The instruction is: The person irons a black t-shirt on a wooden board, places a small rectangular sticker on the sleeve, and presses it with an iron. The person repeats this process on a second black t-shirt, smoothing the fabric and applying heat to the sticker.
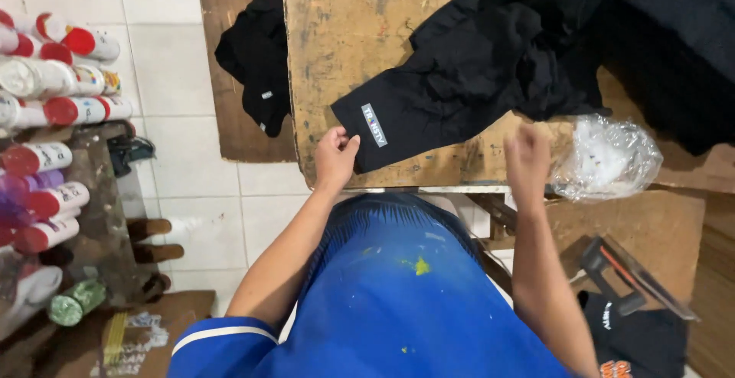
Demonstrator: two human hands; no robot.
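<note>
My left hand (334,156) is at the near corner of the black garment (467,72), fingers curled and pinching the hem just beside the small grey printed patch (374,125); that's my hold, thumb and fingertips closed on the cloth. My right hand (527,160) is blurred, raised over the table's near edge with nothing in it that I can make out — how far its fingers are spread I cannot tell. The garment lies across the worn wooden table (337,34), one flat panel reaching toward me, the rest bunched and creased up toward the far right; soft woven cloth, matte, no stiffness to it, so I judge it light and floppy, likely to sag and fold wherever it isn't supported. Best grips look to be the hems and corners, where the stitched edge gives the fingers something firm; the middle would only bunch. The tabletop is scuffed, scratched timber, rough enough that the cloth should drag rather than slide. Just right of my right hand sits a crumpled clear plastic bag (609,158) — thin, crinkly, glossy. Another black garment (256,57) is heaped on a smaller wooden board to the left; red-capped spray cans (61,110) are stacked on a shelf at far left.
</note>
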